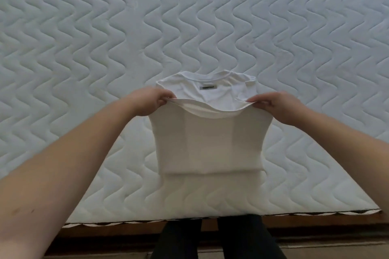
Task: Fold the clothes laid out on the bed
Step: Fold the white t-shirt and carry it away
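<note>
Now both outstretched — left hand, right hand — pinch the shirt.

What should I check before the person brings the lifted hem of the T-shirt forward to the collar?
1. Left hand pinches the hem's corner: ok.
2. Right hand pinches the other corner: ok.
3. Both grips level: ok.
4. White T-shirt sides already folded in: ok.
5. Collar lies flat on the mattress: ok, right shoulder slightly rumpled.
6. Hem taut between hands: not ok, it sags in the middle.
</note>
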Demonstrator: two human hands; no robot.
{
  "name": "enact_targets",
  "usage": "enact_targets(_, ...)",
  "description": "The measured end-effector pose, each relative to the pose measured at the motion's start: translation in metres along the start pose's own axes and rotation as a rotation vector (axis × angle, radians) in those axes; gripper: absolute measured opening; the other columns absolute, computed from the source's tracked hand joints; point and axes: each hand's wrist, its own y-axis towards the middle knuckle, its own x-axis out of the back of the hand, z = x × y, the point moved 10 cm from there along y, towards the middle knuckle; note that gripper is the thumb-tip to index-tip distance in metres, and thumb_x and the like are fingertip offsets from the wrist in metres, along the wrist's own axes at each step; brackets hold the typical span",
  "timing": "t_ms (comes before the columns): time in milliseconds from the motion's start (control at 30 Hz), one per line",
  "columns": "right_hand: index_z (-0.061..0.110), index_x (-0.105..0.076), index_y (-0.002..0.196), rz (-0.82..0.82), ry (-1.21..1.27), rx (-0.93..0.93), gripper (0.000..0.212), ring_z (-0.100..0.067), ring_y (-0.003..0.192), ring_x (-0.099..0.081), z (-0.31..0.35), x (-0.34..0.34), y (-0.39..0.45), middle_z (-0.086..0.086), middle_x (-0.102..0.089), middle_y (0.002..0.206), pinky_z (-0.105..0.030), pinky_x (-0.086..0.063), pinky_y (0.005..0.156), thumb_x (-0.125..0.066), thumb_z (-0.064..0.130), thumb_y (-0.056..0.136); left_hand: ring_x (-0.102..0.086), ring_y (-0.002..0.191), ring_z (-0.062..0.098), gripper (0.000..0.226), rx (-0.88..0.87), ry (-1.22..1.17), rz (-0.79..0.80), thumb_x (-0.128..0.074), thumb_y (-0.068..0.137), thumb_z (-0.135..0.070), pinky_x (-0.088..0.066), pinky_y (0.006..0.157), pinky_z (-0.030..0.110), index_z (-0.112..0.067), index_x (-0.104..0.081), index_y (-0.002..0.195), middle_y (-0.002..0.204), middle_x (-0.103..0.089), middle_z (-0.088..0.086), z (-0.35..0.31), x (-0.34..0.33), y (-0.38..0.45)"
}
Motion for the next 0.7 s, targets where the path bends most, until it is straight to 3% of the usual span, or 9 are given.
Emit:
enact_targets(100, 0.037, -0.07, 0.112, -0.036, -0.018, 0.01, 0.022, -0.01, 0.093, -0.053, -0.005, 0.004, 0.037, 0.006, -0.065, 0.098, -0.02, -0.034, 0.078, -0.057, 0.026, 0.097, -0.056, 0.109, 0.026, 0.037, 0.0, 0.018, -0.004, -0.046, 0.102, -0.017, -0.039, 0.084, 0.029, -0.031, -0.056, 0.135, 0.127, -0.061, 0.006, 0.011, 0.005, 0.038)
enact_targets(200, 0.027, -0.071, 0.117, -0.109, -0.009, 0.022, 0.024, -0.009, 0.102, -0.055, -0.01, 0.007, 0.07, 0.006, -0.067, 0.11, -0.016, -0.033, 0.083, -0.057, 0.022, 0.098, -0.055, 0.115, 0.029, 0.036, 0.02, 0.019, -0.016, -0.05, 0.102, -0.019, -0.037, 0.088, 0.029, -0.025, -0.056, 0.137, 0.13, -0.061, 0.008, 0.023, 0.009, 0.068)
enact_targets(300, 0.022, -0.07, 0.12, -0.13, 0.005, -0.03, 0.025, -0.006, 0.101, -0.052, -0.027, 0.002, 0.098, 0.008, -0.063, 0.108, -0.014, -0.032, 0.082, -0.056, 0.021, 0.099, -0.058, 0.106, 0.027, 0.028, 0.024, 0.013, -0.026, -0.055, 0.099, -0.022, -0.04, 0.084, 0.03, -0.024, -0.063, 0.126, 0.116, -0.065, 0.006, 0.036, 0.007, 0.093)
enact_targets(367, 0.022, -0.07, 0.119, -0.125, -0.016, -0.042, 0.024, -0.011, 0.102, -0.056, -0.037, -0.004, 0.115, 0.004, -0.067, 0.112, -0.019, -0.035, 0.085, -0.057, 0.023, 0.098, -0.057, 0.099, 0.024, 0.024, 0.047, -0.018, -0.051, -0.059, 0.097, -0.025, -0.04, 0.079, 0.029, -0.021, -0.065, 0.12, 0.11, -0.065, 0.005, 0.048, 0.007, 0.107)
enact_targets(467, 0.019, -0.07, 0.117, -0.144, -0.06, -0.068, 0.024, -0.023, 0.106, -0.06, -0.05, -0.008, 0.137, -0.005, -0.07, 0.113, -0.027, -0.04, 0.086, -0.059, 0.025, 0.097, -0.055, 0.093, 0.018, 0.021, 0.063, -0.052, -0.095, -0.063, 0.095, -0.027, -0.037, 0.076, 0.026, -0.019, -0.067, 0.114, 0.106, -0.066, 0.003, 0.06, 0.006, 0.125)
enact_targets(700, 0.019, -0.071, 0.113, -0.183, -0.061, -0.077, 0.021, -0.026, 0.105, -0.061, -0.062, -0.013, 0.173, -0.007, -0.071, 0.108, -0.029, -0.043, 0.089, -0.061, 0.024, 0.095, -0.053, 0.092, 0.015, 0.02, 0.072, -0.042, -0.114, -0.063, 0.094, -0.022, -0.033, 0.074, 0.024, -0.016, -0.067, 0.113, 0.107, -0.067, 0.004, 0.076, 0.002, 0.154)
